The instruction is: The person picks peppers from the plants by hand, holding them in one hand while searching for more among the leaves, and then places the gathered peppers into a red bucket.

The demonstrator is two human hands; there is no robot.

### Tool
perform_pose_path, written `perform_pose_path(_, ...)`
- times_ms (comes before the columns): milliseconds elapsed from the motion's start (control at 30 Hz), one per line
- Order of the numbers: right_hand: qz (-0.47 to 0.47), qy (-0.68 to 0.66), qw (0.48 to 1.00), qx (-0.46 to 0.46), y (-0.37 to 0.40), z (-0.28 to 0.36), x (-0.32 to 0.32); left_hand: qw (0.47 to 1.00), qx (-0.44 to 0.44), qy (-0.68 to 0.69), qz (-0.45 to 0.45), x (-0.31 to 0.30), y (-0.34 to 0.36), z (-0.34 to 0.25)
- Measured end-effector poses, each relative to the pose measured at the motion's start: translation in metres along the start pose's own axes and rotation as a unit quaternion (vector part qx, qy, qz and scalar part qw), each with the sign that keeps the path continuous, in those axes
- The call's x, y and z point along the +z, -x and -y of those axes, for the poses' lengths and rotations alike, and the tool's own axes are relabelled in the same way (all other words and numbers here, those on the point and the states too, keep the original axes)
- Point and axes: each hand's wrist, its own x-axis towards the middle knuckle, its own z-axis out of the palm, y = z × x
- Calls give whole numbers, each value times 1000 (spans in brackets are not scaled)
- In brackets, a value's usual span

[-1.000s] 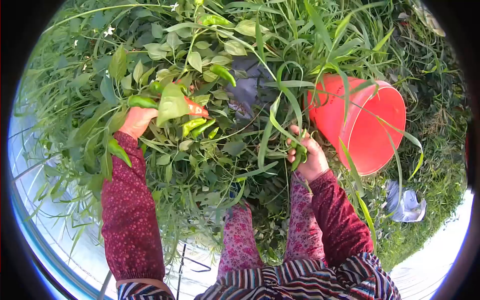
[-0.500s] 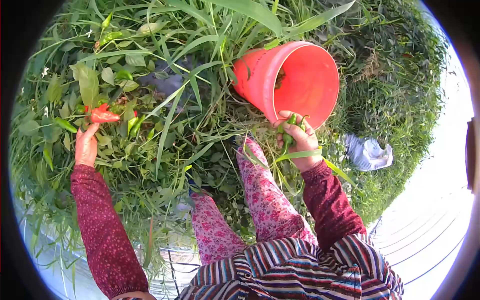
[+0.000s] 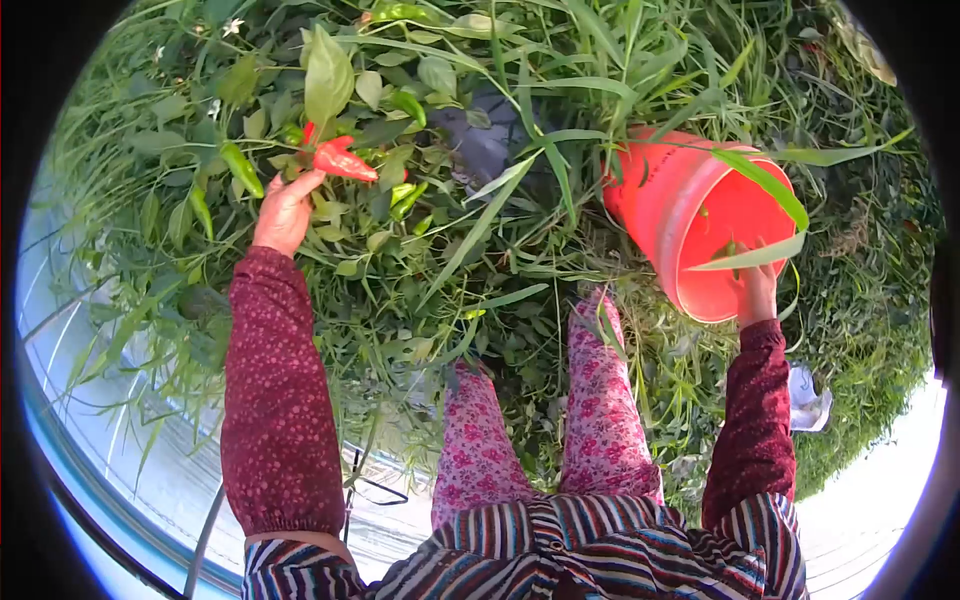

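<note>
My left hand (image 3: 285,210) reaches into the pepper plants with its fingers closed at a wrinkled red pepper (image 3: 345,161), which is among the leaves. Close by hang a green pepper (image 3: 241,170) on the left and more green peppers (image 3: 405,200) on the right. My right hand (image 3: 758,288) is inside the mouth of a tilted red bucket (image 3: 668,205). A grass blade crosses its fingers, and bits of green show beside them. Whether those fingers still grip the green peppers is hidden.
Long grass blades (image 3: 500,190) rise between the plants and the bucket. A crumpled white bag (image 3: 808,398) lies beyond my right sleeve. My legs in floral trousers (image 3: 605,410) stand among the foliage. Pale plastic sheeting (image 3: 90,370) borders the left.
My right hand has moved from the bucket's rim into its mouth, and the green peppers it held are now mostly hidden. My left hand stays at the red pepper. The whole view has shifted.
</note>
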Motion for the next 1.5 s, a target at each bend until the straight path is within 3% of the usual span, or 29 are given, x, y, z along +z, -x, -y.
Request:
perform_pose_path(100,-32,63,994,-84,8,-2,10,1000,-1,20,5,-8,-5,1)
perform_pose_path(167,-62,96,966,-231,-5,-23,10,1000,4,21,4,-6,-3,0)
perform_pose_path(200,-58,98,966,-232,9,-9,21,1000,5,22,0,-9,-2,0)
perform_pose_path(267,112,112,976,-148,48,22,50,1000,-2,27,14,-14,-2,2)
perform_pose_path(367,313,51,938,-141,121,55,131,999,3,36,14,-15,-4,4)
perform_pose_path(400,375,42,904,-202,133,54,164,999,6,32,19,-15,-5,4)
perform_pose_path(467,360,148,796,-463,134,51,233,999,9,34,16,-9,-3,1)
perform_pose_path(567,311,317,684,-578,141,53,323,1000,-1,10,13,-8,-4,1)
perform_pose_path(667,240,388,600,-657,141,42,375,999,1,16,49,-9,-6,1)
perform_pose_path(767,258,446,564,-645,139,43,388,999,1,0,46,-6,-8,-1)
perform_pose_path(833,394,498,619,-462,148,51,381,999,9,-8,39,-4,-6,-1)
perform_pose_path(867,392,500,618,-463,149,51,377,999,12,-9,44,-5,-7,0)
perform_pose_path(967,416,427,729,-337,160,53,363,997,-2,-17,80,-4,-6,4)
perform_pose_path(1100,460,361,756,-292,165,56,361,989,-15,-101,108,5,-3,4)
perform_pose_path(1267,480,339,764,-267,169,61,346,988,-2,-110,105,7,-5,13)
perform_pose_path(1333,637,331,650,-248,192,49,330,992,21,-86,95,8,-6,10)
perform_pose_path(1367,637,332,651,-246,197,46,321,994,7,-76,80,5,-7,8)
perform_pose_path(1433,674,248,693,-63,196,45,309,993,2,-74,90,1,-7,8)
perform_pose_path(1467,675,248,692,-67,192,45,309,994,-5,-57,93,-1,-7,8)
perform_pose_path(1500,663,146,734,-17,186,43,308,994,8,-65,91,-2,-9,7)
